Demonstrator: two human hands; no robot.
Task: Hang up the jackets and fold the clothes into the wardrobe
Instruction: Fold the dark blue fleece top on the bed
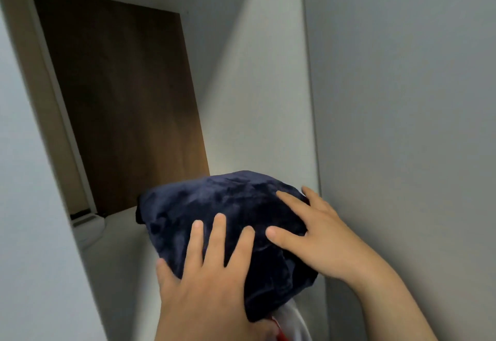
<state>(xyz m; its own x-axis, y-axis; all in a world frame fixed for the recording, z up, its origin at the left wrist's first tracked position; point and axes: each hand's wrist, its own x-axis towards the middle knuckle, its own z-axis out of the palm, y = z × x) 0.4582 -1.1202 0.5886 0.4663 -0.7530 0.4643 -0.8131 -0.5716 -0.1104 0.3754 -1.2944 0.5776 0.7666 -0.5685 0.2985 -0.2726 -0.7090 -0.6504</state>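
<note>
A folded dark navy fleece garment (214, 206) lies at the front right of a white wardrobe shelf (126, 249). My left hand (206, 268) presses on its near side with straight, spread fingers, the thumb at the garment's left edge. My right hand (308, 233) lies flat on its right side, fingers spread. Under the navy garment's near corner a piece of white and red cloth (290, 324) sticks out.
The wardrobe compartment has a brown wooden back panel (120, 104), a white left wall (29, 206) and a white right wall (257, 99). A white door panel (402, 126) stands at the right. A small white object (88, 230) sits at the shelf's back left corner.
</note>
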